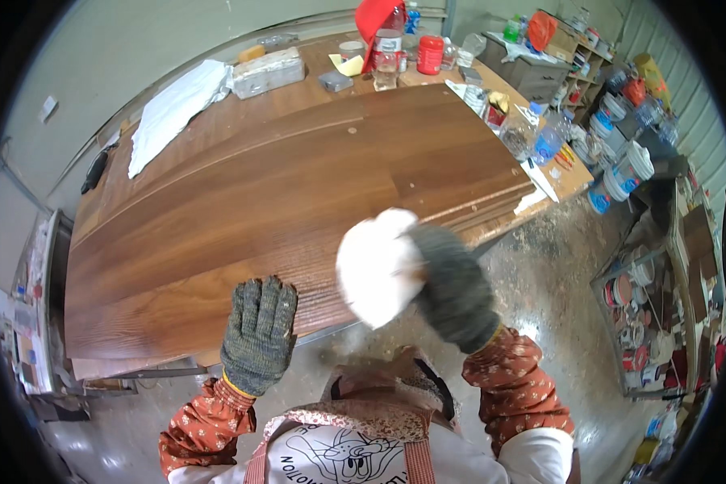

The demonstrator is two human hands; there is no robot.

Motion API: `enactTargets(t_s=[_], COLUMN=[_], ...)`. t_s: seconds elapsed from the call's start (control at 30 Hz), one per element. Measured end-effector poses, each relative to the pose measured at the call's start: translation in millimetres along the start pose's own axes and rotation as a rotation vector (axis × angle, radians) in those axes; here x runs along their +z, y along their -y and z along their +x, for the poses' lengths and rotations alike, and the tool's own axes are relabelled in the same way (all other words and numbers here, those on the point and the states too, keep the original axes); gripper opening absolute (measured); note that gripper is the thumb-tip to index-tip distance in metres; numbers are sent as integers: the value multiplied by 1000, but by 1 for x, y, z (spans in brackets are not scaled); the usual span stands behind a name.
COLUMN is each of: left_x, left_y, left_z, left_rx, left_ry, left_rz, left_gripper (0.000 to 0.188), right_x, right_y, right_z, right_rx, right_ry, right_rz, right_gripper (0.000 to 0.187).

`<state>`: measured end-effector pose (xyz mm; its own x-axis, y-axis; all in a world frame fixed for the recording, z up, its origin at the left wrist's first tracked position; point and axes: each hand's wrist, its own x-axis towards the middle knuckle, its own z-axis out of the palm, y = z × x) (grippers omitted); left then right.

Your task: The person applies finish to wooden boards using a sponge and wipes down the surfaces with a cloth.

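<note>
A brown wood-grain board lies flat on the workbench in front of me. My left hand, in a dark grey knitted glove, rests with fingers stretched out on the board's near edge. In a matching glove, my right hand is closed on a bunched white cloth over the near right part of the board. That hand is smeared by motion, and its fingertips are hidden behind the cloth. Whether the cloth touches the board I cannot tell.
Along the bench's far side are a white cloth sheet, a pale block, a red jar and several bottles. A knife lies at the right end. Crowded shelves and stacked buckets stand to the right.
</note>
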<state>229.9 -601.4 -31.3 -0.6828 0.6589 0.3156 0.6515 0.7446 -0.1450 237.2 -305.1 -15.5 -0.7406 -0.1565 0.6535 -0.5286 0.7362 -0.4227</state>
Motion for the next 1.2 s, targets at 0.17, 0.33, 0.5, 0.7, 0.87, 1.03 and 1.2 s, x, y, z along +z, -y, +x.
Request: enactTargets(t_s=[0.17,0.33,0.5,0.7,0.87,1.03,1.2], left_x=[-2,-5,2,19,10,2,-36], left_y=[-4,-30,-65,-143,-152,-163,-141], left_z=[0,9,12,17,64,16,-75], left_rx=[-59,-294,-533,-1490,-1522,-1398,-1387], left_ry=[-63,-143,-178,-1009,-948,-1094,-1075], left_rz=[29,9,115,-990,-1541,-1562,-1608], left_gripper=[69,64,55,55,63,60,50], right_x=[24,81,136,158,127,67,0], right_y=[-30,-114,-171,-186,-173,-148,-82], right_z=[69,163,242,248,231,157,67], right_rx=[-204,-250,-205,-290,-265,-321,-443], right_ry=[523,478,548,399,554,542,549], right_rz=[-130,-52,-24,13,-83,-169,-202], right_gripper=[44,38,35,36,35,38,49])
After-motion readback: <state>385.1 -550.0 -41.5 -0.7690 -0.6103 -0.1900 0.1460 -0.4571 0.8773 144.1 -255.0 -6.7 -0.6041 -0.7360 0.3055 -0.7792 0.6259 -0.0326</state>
